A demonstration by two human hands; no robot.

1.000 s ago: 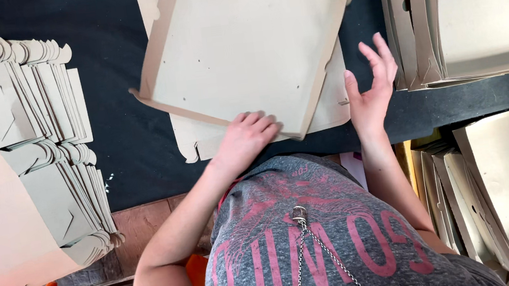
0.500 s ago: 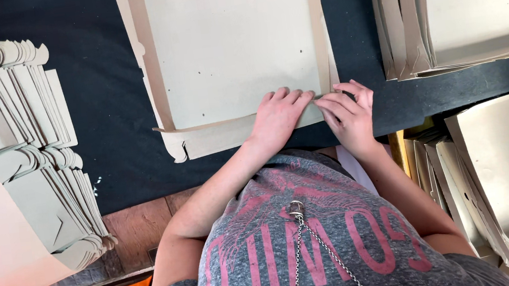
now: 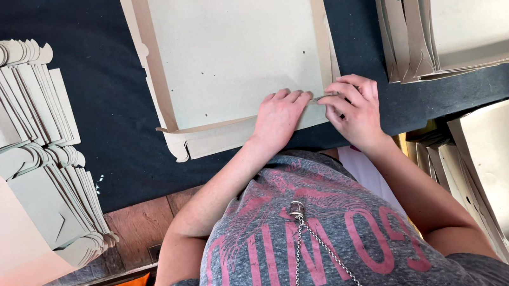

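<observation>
Both hands press the near flap of a flat beige cardboard box blank [image 3: 238,55] on the dark tabletop [image 3: 109,159].

The left hand [image 3: 280,117] lies flat, fingers down on the fold; the right hand [image 3: 356,109] pinches the flap's edge. A fanned stack of die-cut cardboard blanks [image 3: 20,157] sits well left, another cardboard pile [image 3: 475,3] right.

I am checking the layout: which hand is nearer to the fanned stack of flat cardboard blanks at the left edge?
Left. The left hand rests on the cardboard sheet, closer to the fanned stack; the right hand lies farther away beside it.
</observation>
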